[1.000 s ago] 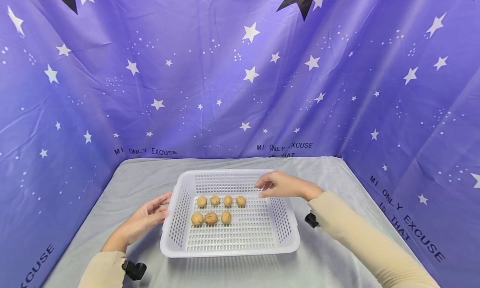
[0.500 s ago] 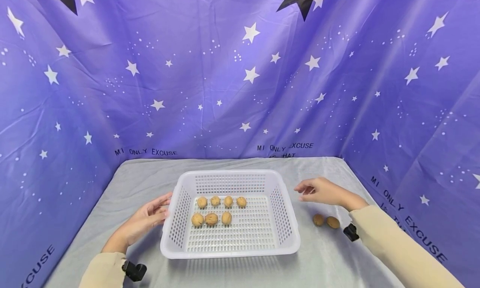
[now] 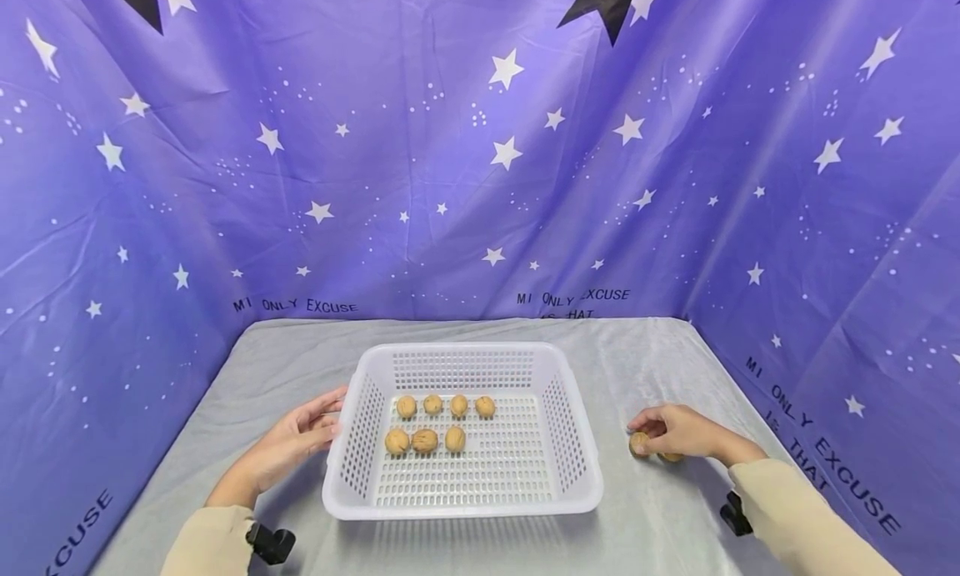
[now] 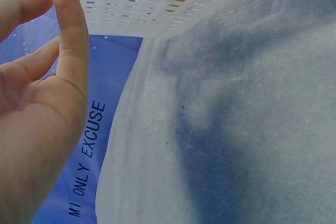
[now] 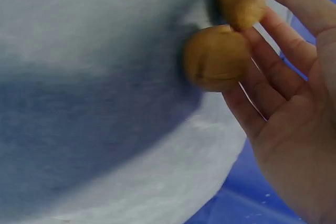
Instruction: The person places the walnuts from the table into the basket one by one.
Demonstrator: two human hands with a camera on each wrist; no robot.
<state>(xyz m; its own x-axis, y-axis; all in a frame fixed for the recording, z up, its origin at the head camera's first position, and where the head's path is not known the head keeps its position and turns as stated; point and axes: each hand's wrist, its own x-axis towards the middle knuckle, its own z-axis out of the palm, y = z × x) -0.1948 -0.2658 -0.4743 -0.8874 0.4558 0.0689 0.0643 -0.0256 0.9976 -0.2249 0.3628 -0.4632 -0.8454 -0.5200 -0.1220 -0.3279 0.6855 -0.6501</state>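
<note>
A white perforated plastic basket (image 3: 461,512) holds several walnuts in two rows: a back row (image 3: 458,406) and a front row of three, with a ridged walnut (image 3: 424,441) in its middle. My left hand (image 3: 288,443) touches the basket's left rim with extended fingers and thumb, close up in the left wrist view. Right of the basket, my right hand (image 3: 686,433) has thumb and fingers around a walnut (image 5: 239,3) on the cloth. A second walnut (image 5: 215,59) sits beside it, against the other fingers, partly hidden under the hand in the head view.
Grey cloth (image 3: 277,355) covers the table under the basket. A purple star-printed curtain (image 3: 420,159) encloses the back and both sides. Black wrist cameras, such as the left one (image 3: 270,543), sit at both cuffs.
My right hand has moved from over the basket's right back corner, out to the right and down onto a walnut on the cloth. The left hand stays at the rim.
</note>
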